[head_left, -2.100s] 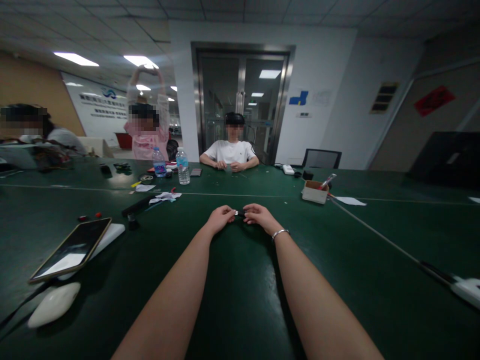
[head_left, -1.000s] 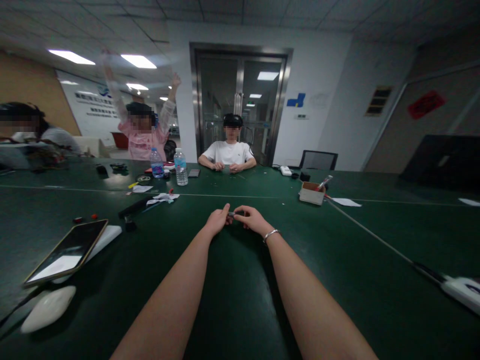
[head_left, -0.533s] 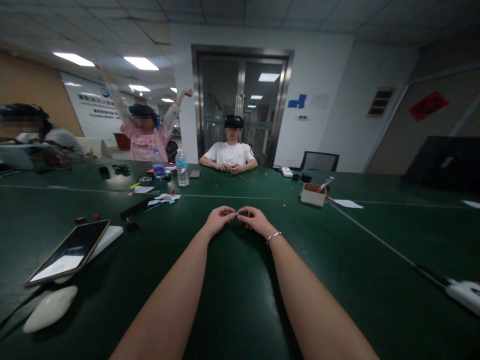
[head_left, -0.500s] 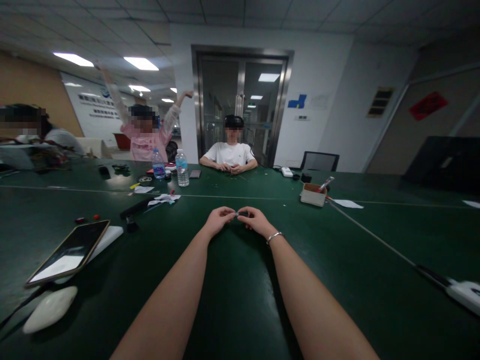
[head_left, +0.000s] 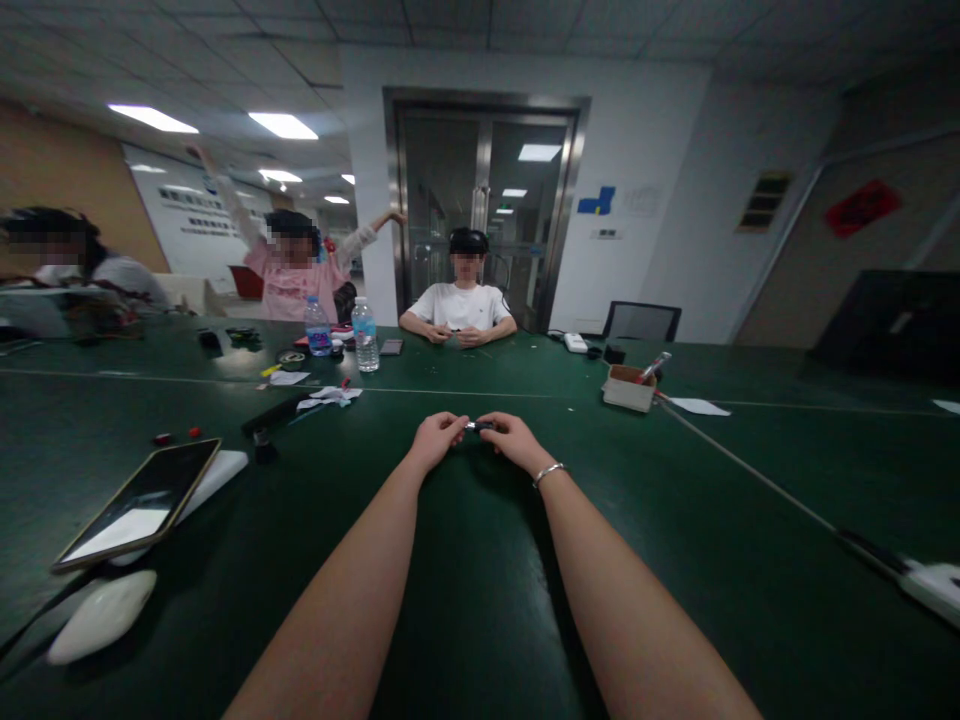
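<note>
Above the green table (head_left: 480, 560), both my hands meet over a small dark stick with a shiny silver end (head_left: 473, 427), too small to identify surely. My left hand (head_left: 439, 440) pinches at the silver end, thumb and fingers together. On the dark end, my right hand (head_left: 514, 440) has its fingers closed; they partly cover it. A silver bracelet (head_left: 550, 474) circles my right wrist.
To the left lie a phone (head_left: 142, 505) on a white object and a white computer mouse (head_left: 103, 617). Two water bottles (head_left: 365, 338) stand further back. A small open box (head_left: 630, 388) holding items sits ahead right. A person (head_left: 461, 305) sits opposite.
My hands have moved slightly apart, and more of the silver end shows between them. The forearms have stayed nearly still.
</note>
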